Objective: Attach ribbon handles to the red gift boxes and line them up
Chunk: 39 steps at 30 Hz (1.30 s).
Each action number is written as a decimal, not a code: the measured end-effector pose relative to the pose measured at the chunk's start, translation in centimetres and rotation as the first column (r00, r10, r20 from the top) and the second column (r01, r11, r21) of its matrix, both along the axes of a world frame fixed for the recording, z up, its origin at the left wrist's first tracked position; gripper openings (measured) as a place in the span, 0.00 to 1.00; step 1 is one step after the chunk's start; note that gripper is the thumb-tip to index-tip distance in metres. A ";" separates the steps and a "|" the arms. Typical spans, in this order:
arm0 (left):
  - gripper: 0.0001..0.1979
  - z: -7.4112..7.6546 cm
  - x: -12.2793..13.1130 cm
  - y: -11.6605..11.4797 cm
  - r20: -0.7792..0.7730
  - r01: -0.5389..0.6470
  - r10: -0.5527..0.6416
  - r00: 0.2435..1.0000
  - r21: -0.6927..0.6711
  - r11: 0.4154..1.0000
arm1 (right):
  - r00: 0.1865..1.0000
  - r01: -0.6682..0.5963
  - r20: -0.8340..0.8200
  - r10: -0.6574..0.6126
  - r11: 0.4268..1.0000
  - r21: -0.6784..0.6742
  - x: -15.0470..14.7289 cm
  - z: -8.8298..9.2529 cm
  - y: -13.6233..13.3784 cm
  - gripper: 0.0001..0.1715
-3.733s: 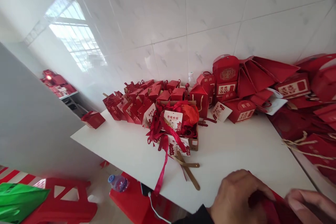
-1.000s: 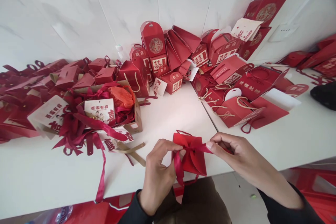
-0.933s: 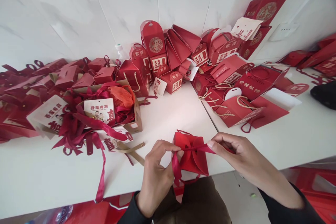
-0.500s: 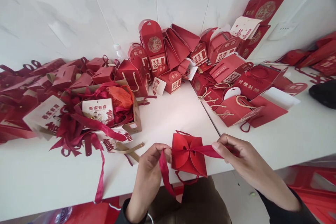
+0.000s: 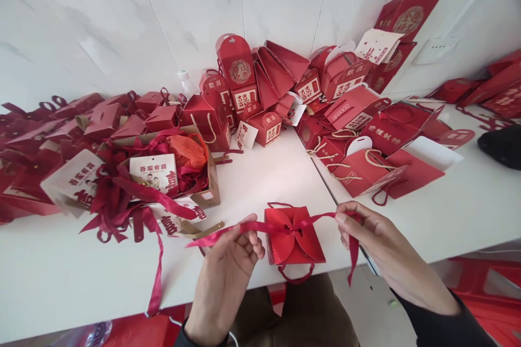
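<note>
- Nearest me, with the red box as the centre of the dial and twelve towards the wall, the left hand (image 5: 228, 265) lies between eight and nine o'clock, palm up, fingers loosely half-curled and parted, the ribbon (image 5: 262, 226) running across its thumb side.
- At three o'clock the right hand (image 5: 364, 230) pinches the ribbon between thumb and fingers, a tail hanging below.
- The red box (image 5: 295, 252) itself sits between the hands, near the front edge of the tabletop (image 5: 264, 168), with a cord handle (image 5: 297, 281) drooping at six o'clock.
- Its curved flaps are folded over and the ribbon crosses at their middle, so I'd judge the closing and lacing done. Both ends run loose, with no bow on top; fastening them looks like what's left. Whether there's a knot already, I can't tell.
- At ten o'clock stands an open carton (image 5: 212, 187) crammed with ribbons (image 5: 108, 184), a white card (image 5: 148, 171) on top.
- Behind it, rows of small red boxes (image 5: 103, 119), some with ribbon loops.
- From twelve to two, a jumble of gift boxes (image 5: 358, 173) reaches back to the tiled wall (image 5: 280, 0).
</note>
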<state>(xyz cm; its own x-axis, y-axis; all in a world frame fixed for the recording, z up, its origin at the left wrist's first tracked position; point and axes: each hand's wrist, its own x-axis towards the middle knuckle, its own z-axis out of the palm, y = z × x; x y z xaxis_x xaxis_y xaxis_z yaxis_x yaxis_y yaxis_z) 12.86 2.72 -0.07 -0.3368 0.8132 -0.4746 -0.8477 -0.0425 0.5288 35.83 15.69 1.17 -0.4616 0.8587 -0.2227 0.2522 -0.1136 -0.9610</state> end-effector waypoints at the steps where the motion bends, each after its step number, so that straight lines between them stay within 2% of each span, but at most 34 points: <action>1: 0.08 0.0 0.2 -0.1 -0.045 0.006 -0.006 0.999 0.005 1.000 | 1.000 0.003 -0.005 -0.003 1.000 -0.009 0.0 -0.1 0.0 0.27; 7: 0.15 -0.1 1.1 -0.1 -0.286 -0.055 0.039 0.957 -0.047 0.997 | 1.000 0.018 -0.021 -0.019 1.000 -0.010 0.2 -0.4 0.1 0.25; 11: 0.18 -0.2 1.2 0.0 -0.327 -0.103 0.059 0.943 -0.118 0.988 | 0.999 0.048 -0.022 -0.047 0.998 0.027 0.2 -0.3 0.2 0.24; 13: 0.17 -0.1 1.1 0.1 -0.362 -0.112 0.066 0.930 -0.109 0.988 | 0.999 0.042 -0.002 -0.042 0.997 0.057 0.3 -0.1 0.2 0.25; 17: 0.20 0.6 0.8 0.6 -0.535 -0.089 0.053 0.843 -0.041 0.995 | 0.989 -0.032 0.145 0.015 0.992 0.118 0.0 0.4 0.2 0.25; 21: 0.17 1.4 1.0 1.6 -0.687 -0.049 0.020 0.727 -0.023 0.999 | 0.958 -0.113 0.284 0.046 0.968 0.224 -0.9 0.7 -0.1 0.29; 25: 0.18 1.7 1.8 2.2 -0.701 -0.062 0.025 0.713 -0.027 0.998 | 0.950 -0.192 0.291 0.116 0.950 0.248 -1.5 0.7 -0.5 0.22; 29: 0.20 1.6 2.1 1.7 -0.733 -0.075 0.056 0.678 0.007 0.997 | 0.962 -0.151 0.270 0.043 0.907 0.393 -1.3 0.5 -0.5 0.20; 32: 0.14 1.4 1.9 1.3 -0.823 -0.020 0.022 0.568 0.013 1.000 | 0.960 -0.127 0.278 -0.015 0.865 0.486 -1.1 0.7 -0.5 0.19; 34: 0.12 1.2 1.8 1.2 -0.884 0.036 -0.018 0.467 -0.001 0.999 | 0.960 -0.133 0.281 -0.010 0.866 0.482 -1.1 1.1 -0.7 0.17; 36: 0.14 1.0 1.5 1.2 -0.943 0.039 -0.044 0.329 -0.033 0.999 | 0.962 -0.139 0.272 0.010 0.877 0.459 -1.3 1.5 -1.0 0.15; 39: 0.16 0.7 1.2 1.3 -0.998 -0.044 -0.039 0.054 -0.041 0.998 | 0.969 -0.128 0.246 0.013 0.878 0.461 -1.7 2.2 -1.3 0.13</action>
